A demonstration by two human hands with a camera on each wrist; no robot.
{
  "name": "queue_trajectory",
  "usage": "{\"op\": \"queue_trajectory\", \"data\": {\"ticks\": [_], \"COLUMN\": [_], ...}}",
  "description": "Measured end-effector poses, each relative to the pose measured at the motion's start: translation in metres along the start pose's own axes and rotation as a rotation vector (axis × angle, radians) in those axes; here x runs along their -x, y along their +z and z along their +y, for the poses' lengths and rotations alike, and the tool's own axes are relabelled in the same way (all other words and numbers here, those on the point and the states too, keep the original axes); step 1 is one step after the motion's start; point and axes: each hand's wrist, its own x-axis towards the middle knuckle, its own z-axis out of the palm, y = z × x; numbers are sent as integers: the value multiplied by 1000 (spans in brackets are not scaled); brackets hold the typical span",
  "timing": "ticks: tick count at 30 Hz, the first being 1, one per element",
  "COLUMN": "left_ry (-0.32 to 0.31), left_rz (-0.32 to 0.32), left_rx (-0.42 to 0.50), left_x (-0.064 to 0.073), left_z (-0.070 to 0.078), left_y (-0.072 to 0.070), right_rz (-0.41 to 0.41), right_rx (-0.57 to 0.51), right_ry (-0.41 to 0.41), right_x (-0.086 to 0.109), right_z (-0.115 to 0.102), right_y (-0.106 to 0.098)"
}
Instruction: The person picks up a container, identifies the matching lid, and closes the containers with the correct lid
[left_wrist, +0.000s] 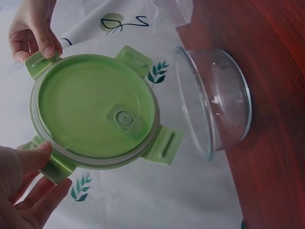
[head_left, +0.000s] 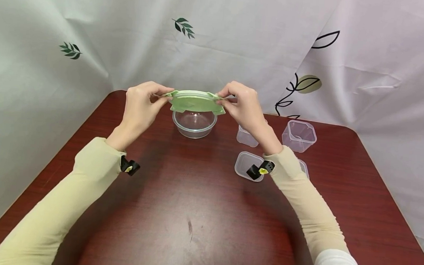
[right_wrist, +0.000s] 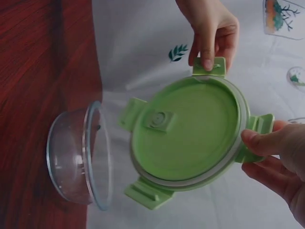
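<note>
A round green lid (head_left: 193, 103) with a pale seal and hinged clips is held up between both hands, tilted so its underside faces me. My left hand (head_left: 139, 107) pinches one clip between thumb and fingers. At the opposite side my right hand (head_left: 243, 107) pinches another clip. Just below and behind the lid, the round glass bowl (head_left: 193, 132) stands upright on the table, apart from the lid. Its far rim is hidden by the lid in the head view. In the left wrist view a small valve (left_wrist: 125, 118) shows on the green lid (left_wrist: 90, 105).
On the right of the dark red table (head_left: 178, 211) stand a clear plastic tub (head_left: 299, 137) and a smaller one (head_left: 247, 138), partly behind my right arm. A flat clear lid (head_left: 246, 164) lies nearer, with another (head_left: 304, 167) mostly covered by the sleeve. White curtains (head_left: 138, 30) hang behind.
</note>
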Motion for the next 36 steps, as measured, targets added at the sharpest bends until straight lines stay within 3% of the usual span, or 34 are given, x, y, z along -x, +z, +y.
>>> {"op": "queue_trajectory", "data": {"ticks": [21, 36], "left_ry": [57, -6], "left_rz": [17, 13], "left_rx": [14, -6], "left_x": [8, 17], "left_z": [-44, -60], "left_y": [32, 50], "right_rz": [37, 29], "right_rx": [121, 109], "right_ry": [-32, -29], "right_x": [13, 26], "right_z": [38, 57], "right_y": [37, 62]}}
